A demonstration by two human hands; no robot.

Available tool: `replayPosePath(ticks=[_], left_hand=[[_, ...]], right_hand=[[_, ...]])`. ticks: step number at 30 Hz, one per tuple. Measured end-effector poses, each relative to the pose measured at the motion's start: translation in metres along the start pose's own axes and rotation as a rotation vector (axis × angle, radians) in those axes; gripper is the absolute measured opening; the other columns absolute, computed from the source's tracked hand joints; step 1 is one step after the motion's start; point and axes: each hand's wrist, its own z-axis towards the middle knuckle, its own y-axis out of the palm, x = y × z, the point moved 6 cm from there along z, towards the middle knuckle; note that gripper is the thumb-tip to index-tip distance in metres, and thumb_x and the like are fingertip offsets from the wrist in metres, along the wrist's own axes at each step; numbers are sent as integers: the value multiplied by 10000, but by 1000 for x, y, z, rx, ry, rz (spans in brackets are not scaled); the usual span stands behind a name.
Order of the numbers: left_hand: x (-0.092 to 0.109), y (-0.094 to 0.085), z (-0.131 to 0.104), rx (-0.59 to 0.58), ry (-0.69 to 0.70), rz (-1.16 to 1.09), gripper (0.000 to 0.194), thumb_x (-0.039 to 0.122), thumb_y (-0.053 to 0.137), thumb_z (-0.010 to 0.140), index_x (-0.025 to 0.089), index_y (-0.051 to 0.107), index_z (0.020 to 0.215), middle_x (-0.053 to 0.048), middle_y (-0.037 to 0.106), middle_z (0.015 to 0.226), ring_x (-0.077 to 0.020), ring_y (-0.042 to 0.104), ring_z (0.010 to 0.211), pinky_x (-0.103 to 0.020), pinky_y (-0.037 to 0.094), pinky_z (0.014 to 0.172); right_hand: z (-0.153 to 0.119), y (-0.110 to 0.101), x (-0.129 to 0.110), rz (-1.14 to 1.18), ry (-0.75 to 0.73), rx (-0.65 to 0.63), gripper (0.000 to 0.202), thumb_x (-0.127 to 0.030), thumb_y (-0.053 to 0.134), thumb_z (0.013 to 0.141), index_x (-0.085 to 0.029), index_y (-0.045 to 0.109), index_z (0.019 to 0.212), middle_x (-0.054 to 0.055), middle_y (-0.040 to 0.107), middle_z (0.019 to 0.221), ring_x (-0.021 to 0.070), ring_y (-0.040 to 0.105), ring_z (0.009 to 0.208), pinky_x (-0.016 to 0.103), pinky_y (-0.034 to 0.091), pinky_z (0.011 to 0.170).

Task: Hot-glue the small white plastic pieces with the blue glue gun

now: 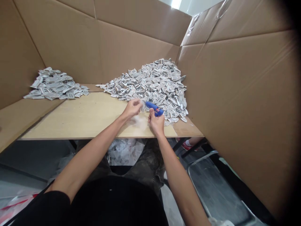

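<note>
In the head view my right hand [156, 123] is closed round a blue gun-shaped hand tool [151, 106] with a small red part. Its narrow front end points left, toward my other hand. My left hand [133, 108] pinches a small whitish piece [142, 105], blurred and partly covered by the fingers; it looks like one of the flat slotted pieces. The tool's tip is close to this piece, and I cannot tell whether they touch. Right behind both hands rises a large pile of flat, slotted, grey-white pieces [155, 80].
A smaller pile of similar pieces [55, 84] sits at the back left of the wooden tabletop [77, 117]. Tall cardboard walls [138, 40] enclose the back and sides. Below the edge lie crumpled clear plastic [125, 150], a metal-framed chair [216, 188] and another person's shoe [187, 146].
</note>
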Motion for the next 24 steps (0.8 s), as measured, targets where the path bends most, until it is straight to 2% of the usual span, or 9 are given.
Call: replayPosePath(ticks=[7, 11, 15, 19, 22, 24], left_hand=[[-1, -1, -3, -42, 76, 28, 203, 214, 666, 847, 211, 529, 696, 22, 560, 507, -97, 480, 412, -213, 335, 445], [-2, -2, -4, -37, 103, 95, 221, 230, 687, 854, 205, 547, 685, 22, 551, 524, -99, 489, 458, -216, 348, 491], [2, -6, -7, -20, 143, 143, 232, 218, 715, 838, 206, 538, 688, 24, 542, 599, -117, 524, 540, -227, 374, 556], [9, -3, -14, -43, 244, 249, 236, 206, 718, 840, 199, 539, 687, 20, 512, 648, -127, 482, 610, -238, 341, 595], [11, 5, -18, -82, 267, 303, 260, 193, 733, 824, 196, 529, 662, 22, 486, 639, -134, 429, 640, -245, 313, 616], [12, 5, -18, -46, 284, 343, 263, 197, 721, 839, 200, 521, 668, 22, 479, 640, -142, 421, 655, -247, 312, 628]], right_hand=[[0, -1, 3, -47, -43, 8, 625, -831, 675, 840, -217, 630, 736, -7, 585, 573, 163, 560, 531, 276, 455, 528], [-1, -1, 2, -135, -79, -4, 582, -791, 695, 856, -224, 644, 731, -5, 584, 565, 192, 573, 571, 295, 477, 573], [-5, 1, -7, -192, -179, -25, 511, -728, 701, 895, -237, 643, 764, -14, 569, 608, 192, 530, 628, 284, 459, 636], [-7, 3, -10, -276, -243, -29, 466, -691, 687, 926, -244, 631, 810, -18, 582, 689, 174, 486, 651, 267, 432, 681], [-2, -3, -5, -257, -196, 46, 466, -705, 655, 935, -248, 617, 845, -16, 594, 706, 183, 514, 661, 269, 429, 678], [0, -10, -1, -201, -151, 139, 489, -732, 623, 939, -251, 595, 852, -20, 585, 684, 191, 533, 656, 272, 430, 661]])
